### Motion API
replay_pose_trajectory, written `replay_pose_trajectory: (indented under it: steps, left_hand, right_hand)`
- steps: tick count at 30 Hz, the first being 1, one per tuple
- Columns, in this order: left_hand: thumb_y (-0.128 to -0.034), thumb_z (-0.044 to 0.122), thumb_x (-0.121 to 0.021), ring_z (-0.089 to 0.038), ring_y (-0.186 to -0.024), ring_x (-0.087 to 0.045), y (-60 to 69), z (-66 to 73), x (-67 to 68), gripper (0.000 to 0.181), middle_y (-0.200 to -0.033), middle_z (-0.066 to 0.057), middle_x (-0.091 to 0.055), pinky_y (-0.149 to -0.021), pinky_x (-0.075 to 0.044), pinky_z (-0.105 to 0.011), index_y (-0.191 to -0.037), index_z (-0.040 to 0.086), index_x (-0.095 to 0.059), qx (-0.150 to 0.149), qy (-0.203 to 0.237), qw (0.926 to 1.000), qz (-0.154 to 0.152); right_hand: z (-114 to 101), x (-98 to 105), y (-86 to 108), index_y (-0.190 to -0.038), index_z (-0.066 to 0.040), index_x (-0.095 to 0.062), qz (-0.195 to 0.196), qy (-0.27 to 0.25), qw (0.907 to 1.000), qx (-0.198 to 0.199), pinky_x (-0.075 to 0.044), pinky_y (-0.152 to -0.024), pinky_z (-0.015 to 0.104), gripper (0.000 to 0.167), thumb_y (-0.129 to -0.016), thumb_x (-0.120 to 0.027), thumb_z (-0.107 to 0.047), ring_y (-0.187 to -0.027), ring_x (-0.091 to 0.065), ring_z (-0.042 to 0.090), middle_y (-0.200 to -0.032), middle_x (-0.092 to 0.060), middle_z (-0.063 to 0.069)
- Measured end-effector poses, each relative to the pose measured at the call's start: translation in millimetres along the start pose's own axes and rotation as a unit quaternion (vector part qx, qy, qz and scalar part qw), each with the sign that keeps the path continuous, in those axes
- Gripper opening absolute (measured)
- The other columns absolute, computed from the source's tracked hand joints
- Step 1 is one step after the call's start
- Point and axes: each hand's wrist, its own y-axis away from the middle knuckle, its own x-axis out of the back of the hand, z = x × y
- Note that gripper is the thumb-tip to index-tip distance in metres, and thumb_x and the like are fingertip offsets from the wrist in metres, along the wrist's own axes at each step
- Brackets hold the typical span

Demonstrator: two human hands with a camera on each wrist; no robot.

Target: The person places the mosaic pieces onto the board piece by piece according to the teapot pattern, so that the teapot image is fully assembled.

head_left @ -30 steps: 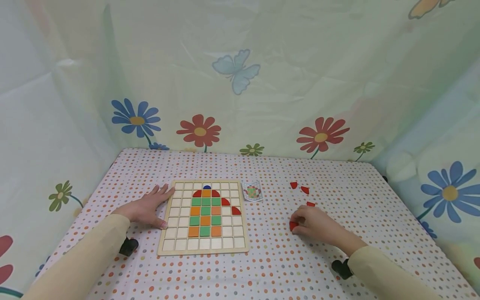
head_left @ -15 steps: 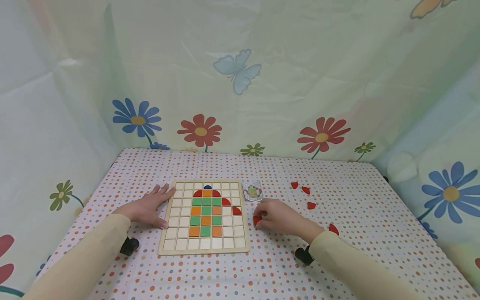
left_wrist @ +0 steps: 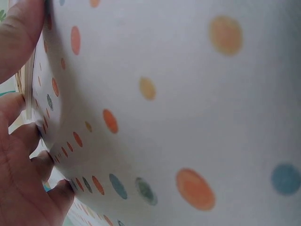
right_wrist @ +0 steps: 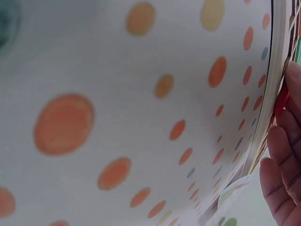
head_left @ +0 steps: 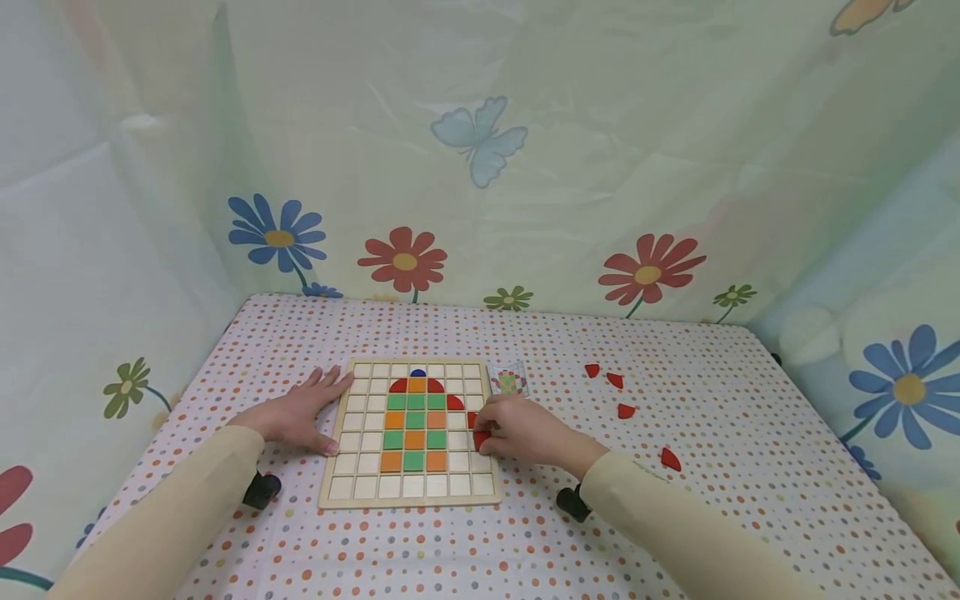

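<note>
A wooden grid board (head_left: pixel 352 502) lies on the table, with green and orange square tiles stacked in three columns, a blue piece (head_left: pixel 417 373) on top and red rounded pieces (head_left: pixel 454 403) on the shoulders. My right hand (head_left: pixel 525 429) is over the board's right edge and pinches a red quarter-circle tile (head_left: pixel 480 439) between thumb and fingers, just below another red piece. In the right wrist view a bit of the red tile (right_wrist: pixel 282 98) shows between the fingertips. With fingers spread, my left hand (head_left: pixel 296 417) rests on the table and touches the board's left edge.
A small pattern card (head_left: pixel 509 379) lies against the board's upper right side, partly behind the right hand. Several loose red quarter-circle tiles (head_left: pixel 671 459) are scattered to the right on the dotted tablecloth (head_left: pixel 420 550). A flowered curtain (head_left: pixel 555 167) encloses the table.
My right hand has carried the red tile leftward from among the loose pieces to the board's right columns. The left hand has stayed at the board's left edge.
</note>
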Motion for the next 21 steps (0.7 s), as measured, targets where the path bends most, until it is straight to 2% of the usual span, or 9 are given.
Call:
replay_pose_trajectory:
  steps: [11, 21]
  left_hand:
    - [-0.0744, 0.029, -0.091, -0.055, -0.155, 0.001, 0.7, 1.5, 2.7, 0.116, -0.169, -0.029, -0.007, -0.121, -0.01, -0.074, -0.163, 0.004, -0.02, 0.0, 0.004, 0.9999, -0.01]
    - [-0.0744, 0.029, -0.091, -0.055, -0.154, 0.0, 1.6, 1.8, 2.3, 0.115, -0.169, -0.03, -0.007, -0.12, -0.01, -0.075, -0.162, 0.003, -0.021, -0.003, 0.002, 1.0, -0.006]
  right_hand:
    - [0.7, -3.9, -3.6, -0.101, -0.01, -0.079, 0.006, 0.008, 1.0, 0.0, -0.051, -0.07, 0.022, 0.017, -0.088, -0.082, -0.019, -0.08, -0.055, 0.007, -0.098, -0.072, 0.0]
    - [0.6, -5.0, -3.2, -0.1, -0.011, -0.079, 0.02, 0.008, 0.9997, 0.01, -0.054, -0.072, 0.023, 0.015, -0.088, -0.082, -0.018, -0.085, -0.06, 0.01, -0.098, -0.072, -0.001]
